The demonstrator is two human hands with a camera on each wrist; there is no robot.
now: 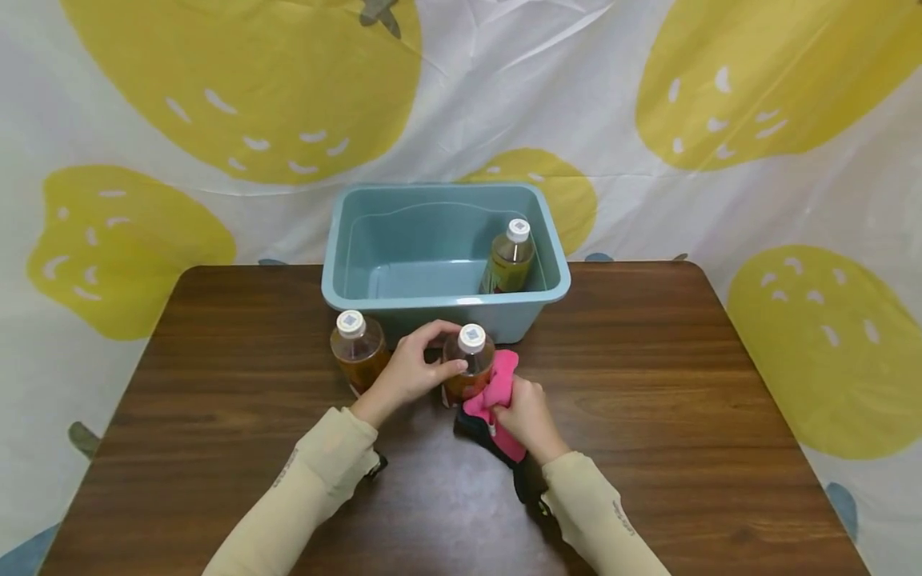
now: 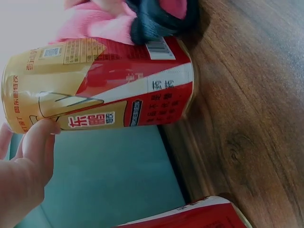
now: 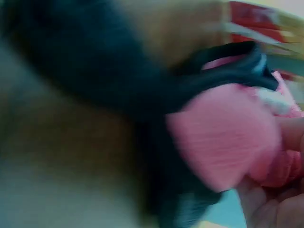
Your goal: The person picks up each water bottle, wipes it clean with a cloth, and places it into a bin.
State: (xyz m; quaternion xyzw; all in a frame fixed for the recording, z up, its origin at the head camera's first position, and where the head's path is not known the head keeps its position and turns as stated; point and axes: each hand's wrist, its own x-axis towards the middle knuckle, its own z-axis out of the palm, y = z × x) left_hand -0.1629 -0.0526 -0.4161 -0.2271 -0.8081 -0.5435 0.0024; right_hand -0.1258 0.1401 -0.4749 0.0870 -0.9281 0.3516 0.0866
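A drink bottle (image 1: pixel 470 374) with a white cap and amber contents stands upright on the table, in front of the tub. My left hand (image 1: pixel 420 370) grips it near the shoulder, thumb on the near side. Close up in the left wrist view, the bottle's red and gold label (image 2: pixel 99 85) shows, with the left thumb and fingers at its upper end. My right hand (image 1: pixel 529 414) clutches a bunched pink cloth (image 1: pixel 499 390) with dark edging against the bottle's right side. Blurred in the right wrist view, the pink cloth (image 3: pixel 228 137) hangs from the right fingers.
Left of the gripped bottle stands a second bottle (image 1: pixel 360 352), partly behind the left hand. The blue-green tub (image 1: pixel 446 303) sits at the table's back edge, with another bottle (image 1: pixel 510 260) inside at its right end. Behind hangs a lemon-print curtain (image 1: pixel 504 80).
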